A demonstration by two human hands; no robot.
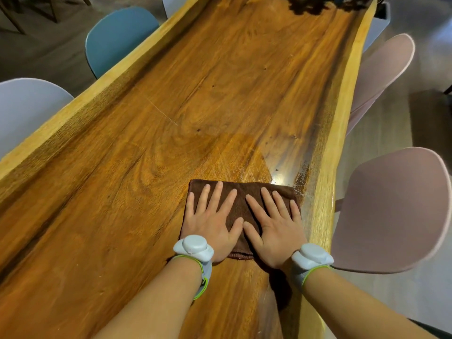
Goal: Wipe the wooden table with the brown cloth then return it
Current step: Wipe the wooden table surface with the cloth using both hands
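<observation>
Cloth: brown cloth point(241, 211) is lying flat near the wooden table point(146, 148)'s right edge, long axis crosswise.
Grip: left hand point(212, 228) and right hand point(275, 236) are pressing it, fingers spread.
Unwiped wood: stretching left of the cloth, nearer the left hand.

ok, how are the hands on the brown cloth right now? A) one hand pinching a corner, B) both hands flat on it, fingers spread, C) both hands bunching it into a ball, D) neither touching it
B: the left hand and right hand lie palm-down side by side on the brown cloth, fingers spread, with the cloth flat on the wooden table.
</observation>
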